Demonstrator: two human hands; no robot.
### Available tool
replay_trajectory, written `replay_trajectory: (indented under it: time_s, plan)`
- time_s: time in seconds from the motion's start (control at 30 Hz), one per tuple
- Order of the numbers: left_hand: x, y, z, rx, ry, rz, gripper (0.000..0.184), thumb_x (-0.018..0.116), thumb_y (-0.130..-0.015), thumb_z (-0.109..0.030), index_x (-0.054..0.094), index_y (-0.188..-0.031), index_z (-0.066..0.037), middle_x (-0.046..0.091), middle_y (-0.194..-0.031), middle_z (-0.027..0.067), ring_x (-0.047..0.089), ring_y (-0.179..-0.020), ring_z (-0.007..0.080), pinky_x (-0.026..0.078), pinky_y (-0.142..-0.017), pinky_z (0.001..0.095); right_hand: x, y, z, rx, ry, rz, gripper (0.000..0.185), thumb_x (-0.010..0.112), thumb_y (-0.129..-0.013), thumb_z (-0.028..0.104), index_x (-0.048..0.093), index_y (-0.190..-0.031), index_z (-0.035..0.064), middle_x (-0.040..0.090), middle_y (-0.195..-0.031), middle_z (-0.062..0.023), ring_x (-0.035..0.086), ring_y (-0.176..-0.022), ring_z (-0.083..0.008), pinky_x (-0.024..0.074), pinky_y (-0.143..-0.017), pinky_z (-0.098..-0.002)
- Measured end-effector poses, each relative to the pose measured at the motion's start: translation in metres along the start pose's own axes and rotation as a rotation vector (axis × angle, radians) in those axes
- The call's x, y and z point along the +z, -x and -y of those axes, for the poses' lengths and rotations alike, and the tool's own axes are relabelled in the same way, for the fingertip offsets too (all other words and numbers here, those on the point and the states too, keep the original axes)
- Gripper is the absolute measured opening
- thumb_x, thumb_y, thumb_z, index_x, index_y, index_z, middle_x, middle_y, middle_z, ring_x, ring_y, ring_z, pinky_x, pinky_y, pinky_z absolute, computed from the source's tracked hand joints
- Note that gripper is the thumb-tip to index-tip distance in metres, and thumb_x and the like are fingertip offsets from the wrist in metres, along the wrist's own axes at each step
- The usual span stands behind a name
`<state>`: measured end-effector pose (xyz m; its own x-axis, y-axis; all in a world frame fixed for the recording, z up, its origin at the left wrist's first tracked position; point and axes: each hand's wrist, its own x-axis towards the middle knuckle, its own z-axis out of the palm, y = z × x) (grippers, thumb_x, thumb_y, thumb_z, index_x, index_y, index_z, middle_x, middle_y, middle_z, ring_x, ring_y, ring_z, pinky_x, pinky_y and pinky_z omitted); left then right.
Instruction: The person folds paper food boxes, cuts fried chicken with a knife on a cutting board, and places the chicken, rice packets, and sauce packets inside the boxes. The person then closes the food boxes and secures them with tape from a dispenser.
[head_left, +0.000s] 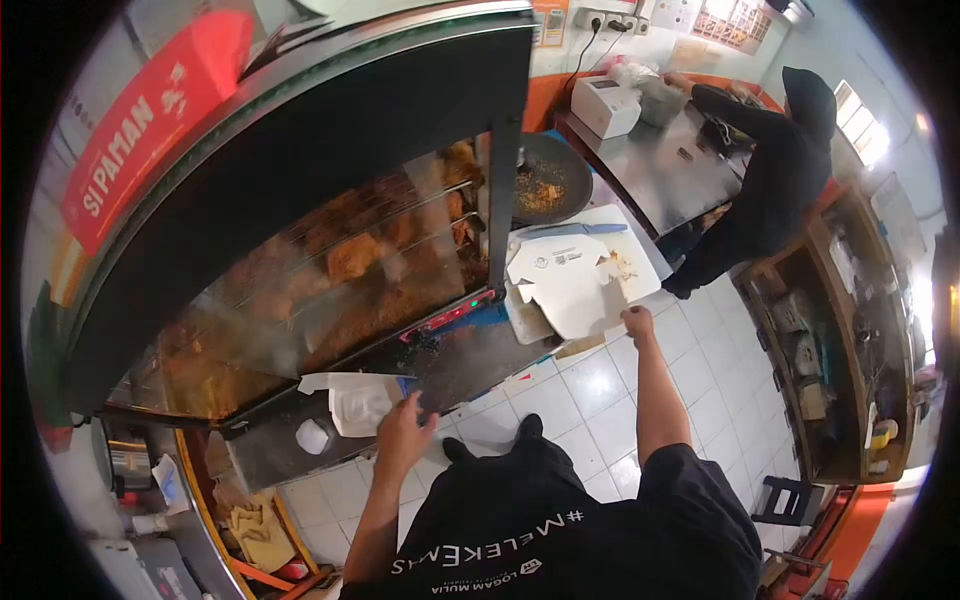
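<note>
My right hand (637, 322) is closed on the near edge of a white, partly unfolded cardboard food box (575, 290). The box lies over a white cutting board (640, 250) with food crumbs, and a blue-handled knife (575, 231) lies behind it. My left hand (403, 435) is beside a second white box (362, 408), which stands with its lid up on the counter. Its fingers look apart, and I see nothing held in them. Whether they touch that box I cannot tell. A small white packet (313, 436) sits left of the second box.
A glass display warmer (340, 270) with fried food fills the left side. Beyond the board stands a dark pan (550, 180). A co-worker in black (780, 170) works at a steel table (670, 165) with a white printer (605, 107). A wooden shelf (830, 340) stands right.
</note>
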<state>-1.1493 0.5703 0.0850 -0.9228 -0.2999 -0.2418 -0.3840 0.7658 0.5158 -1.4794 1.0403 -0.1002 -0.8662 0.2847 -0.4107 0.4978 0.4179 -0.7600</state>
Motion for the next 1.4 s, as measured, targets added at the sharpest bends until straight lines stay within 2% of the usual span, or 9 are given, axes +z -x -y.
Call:
replay_trajectory:
  time_s: [0.17, 0.33, 0.47, 0.63, 0.77, 0.93, 1.1, 1.2, 1.4]
  plan:
    - [0.034, -0.025, -0.135, 0.412, 0.236, 0.048, 0.051, 0.074, -0.092, -0.025, 0.058, -0.137, -0.007, 0.070, -0.113, 0.0138, 0.067, -0.112, 0.0321, 0.053, -0.097, 0.0434, -0.016, 0.047, 0.012, -0.036, -0.487, 0.348, 0.026, 0.066, -0.089, 0.020, 0.060, -0.103, -0.0003, 0.063, -0.095, -0.0106, 0.064, -0.086, -0.0221, 0.0596, -0.078, -0.0391]
    - [0.069, -0.026, -0.285, 0.759, 0.206, -0.038, 0.047, 0.066, -0.098, -0.028, 0.057, -0.135, -0.001, 0.068, -0.115, 0.0185, 0.061, -0.119, 0.0380, 0.040, -0.111, 0.0501, -0.028, 0.229, 0.048, -0.504, -0.699, 0.308, 0.031, 0.072, -0.086, -0.006, 0.046, -0.098, 0.0071, 0.054, -0.124, -0.0151, 0.057, -0.120, -0.0243, 0.0553, -0.094, -0.0431]
    - [0.079, -0.043, -0.283, 0.652, 0.255, -0.143, 0.043, 0.064, -0.098, -0.024, 0.058, -0.132, 0.001, 0.069, -0.108, 0.0204, 0.064, -0.106, 0.0382, 0.044, -0.101, 0.0519, -0.040, 0.262, 0.068, -0.449, -1.023, 0.512, 0.036, 0.065, -0.092, -0.007, 0.039, -0.111, 0.0099, 0.044, -0.141, -0.0186, 0.059, -0.122, -0.0296, 0.0547, -0.096, -0.0437]
    - [0.069, -0.041, -0.258, 0.429, 0.726, -0.013, 0.030, 0.061, -0.099, -0.015, 0.068, -0.121, 0.003, 0.075, -0.095, 0.0185, 0.071, -0.079, 0.0222, 0.054, -0.073, 0.0369, -0.051, 0.233, 0.097, -0.395, -0.789, 0.413, 0.061, 0.043, -0.111, 0.037, 0.018, -0.160, 0.0093, 0.048, -0.120, -0.0137, 0.063, -0.072, -0.0189, 0.0548, -0.070, -0.0329]
    - [0.057, -0.037, -0.252, 0.460, 0.683, -0.164, 0.031, 0.063, -0.096, -0.013, 0.069, -0.120, 0.005, 0.077, -0.097, 0.0166, 0.071, -0.086, 0.0149, 0.055, -0.077, 0.0323, -0.032, 0.222, 0.111, -0.468, -0.614, 0.382, 0.047, 0.044, -0.111, 0.038, 0.045, -0.142, 0.0036, 0.050, -0.107, -0.0084, 0.053, -0.065, -0.0125, 0.0490, -0.064, -0.0286]
    - [0.026, -0.026, -0.251, 0.386, 0.560, -0.259, 0.049, 0.060, -0.085, -0.003, 0.062, -0.133, 0.003, 0.076, -0.098, 0.0170, 0.069, -0.076, 0.0143, 0.053, -0.075, 0.0310, -0.037, 0.243, 0.144, -0.899, -0.193, 0.414, 0.030, 0.077, -0.092, 0.018, 0.069, -0.115, 0.0010, 0.050, -0.095, -0.0094, 0.055, -0.077, -0.0186, 0.0468, -0.066, -0.0320]
    - [0.014, -0.022, -0.217, 0.405, 0.660, -0.322, 0.061, 0.061, -0.084, -0.003, 0.048, -0.144, -0.004, 0.073, -0.081, 0.0182, 0.074, -0.075, 0.0243, 0.053, -0.079, 0.0335, -0.034, 0.263, 0.168, -1.222, 0.051, 0.634, 0.053, 0.077, -0.090, 0.031, 0.062, -0.133, 0.0034, 0.054, -0.112, -0.0165, 0.062, -0.099, -0.0349, 0.0535, -0.080, -0.0416]
    - [-0.002, -0.007, -0.211, 0.310, 0.663, -0.246, 0.056, 0.057, -0.090, 0.001, 0.044, -0.144, -0.004, 0.061, -0.078, 0.0062, 0.059, -0.074, 0.0134, 0.048, -0.074, 0.0311, -0.024, 0.278, 0.178, -1.422, 0.243, 0.720, 0.070, 0.077, -0.089, 0.039, 0.052, -0.143, 0.0030, 0.056, -0.126, -0.0222, 0.063, -0.111, -0.0414, 0.0551, -0.086, -0.0466]
    - [-0.053, 0.044, -0.096, 0.120, 0.723, -0.073, 0.023, 0.062, -0.103, -0.013, 0.062, -0.121, 0.000, 0.070, -0.105, 0.0092, 0.067, -0.099, 0.0176, 0.055, -0.085, 0.0342, -0.021, 0.274, 0.192, -1.103, 0.024, 0.815, 0.058, 0.066, -0.099, 0.035, 0.048, -0.142, 0.0002, 0.060, -0.123, -0.0212, 0.063, -0.110, -0.0366, 0.0522, -0.091, -0.0426]
